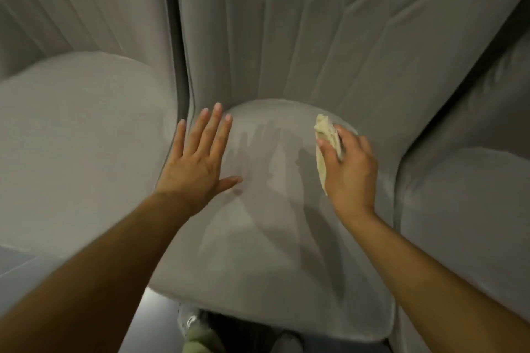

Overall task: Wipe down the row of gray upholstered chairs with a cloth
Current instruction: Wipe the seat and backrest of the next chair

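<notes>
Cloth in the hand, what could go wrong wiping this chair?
The cloth is bunched small in the right hand, so it may skip parts of the middle seat. It sits near the seat's back edge, so it might slip into the crease under the backrest. The open left hand could smudge the seat.

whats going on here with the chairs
A person is wiping the middle seat in a row of gray chairs. The right hand grips a bunched cream cloth near the seat's back. The left hand is open, fingers spread, at the seat's left side.
</notes>
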The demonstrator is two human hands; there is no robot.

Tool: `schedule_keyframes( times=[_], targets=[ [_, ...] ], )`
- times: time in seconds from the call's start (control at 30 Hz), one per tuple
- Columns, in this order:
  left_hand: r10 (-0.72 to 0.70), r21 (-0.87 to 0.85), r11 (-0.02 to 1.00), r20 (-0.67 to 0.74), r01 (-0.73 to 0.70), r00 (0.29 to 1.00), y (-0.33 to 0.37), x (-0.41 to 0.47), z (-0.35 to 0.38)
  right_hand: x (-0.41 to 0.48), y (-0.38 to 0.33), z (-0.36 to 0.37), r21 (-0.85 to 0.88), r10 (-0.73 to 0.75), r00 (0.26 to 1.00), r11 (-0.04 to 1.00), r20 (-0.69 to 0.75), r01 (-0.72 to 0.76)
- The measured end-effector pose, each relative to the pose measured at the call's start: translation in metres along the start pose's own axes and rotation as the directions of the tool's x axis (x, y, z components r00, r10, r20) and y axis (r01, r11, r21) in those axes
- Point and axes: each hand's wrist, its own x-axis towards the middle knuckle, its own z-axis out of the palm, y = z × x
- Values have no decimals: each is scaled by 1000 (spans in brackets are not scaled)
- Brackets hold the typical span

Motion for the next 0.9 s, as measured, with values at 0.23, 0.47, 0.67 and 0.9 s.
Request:
schedule_keyframes(
  times=[0.23, 0.47, 0.67, 0.9],
  targets=[
    [-220, 95, 972, 30, 216, 975, -39, 53, 1, 55, -46, 53, 136, -142, 990, 981, 14, 139],
    [-137, 83, 986, -107, 147, 985, -72, 90, 43, 81, -58, 118, 261, -235, 969, 933, -79, 247],
    [-19, 136, 986, -462, 92, 887, -89, 111, 89, 106, -59, 151, 252, -414, 851, 829, -323, 499],
    [-10, 193, 966, -637, 173, 771, -84, 129, 106, 118, -51, 196, 166, -516, 741, 761, -429, 627]
  ],
)
